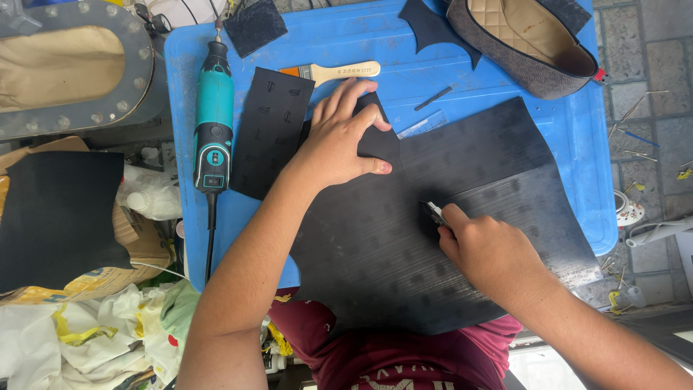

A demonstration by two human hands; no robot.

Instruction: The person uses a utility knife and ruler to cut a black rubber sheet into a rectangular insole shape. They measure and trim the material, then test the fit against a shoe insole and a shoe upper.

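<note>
A large black rubber sheet (462, 217) lies across a blue plastic table (361, 43). My left hand (339, 137) presses flat on a black sole-shaped pattern piece (379, 141) lying on the sheet, fingers spread. My right hand (487, 249) is closed around a small metal-tipped cutting tool (435, 213), whose tip touches the sheet just below the pattern.
A teal rotary tool (214, 115) lies along the table's left edge, beside a black ribbed strip (271, 133). A wooden-handled brush (339, 71), a grey flat shoe (527, 43) and black scraps lie at the back. Bags and dark material pile up left.
</note>
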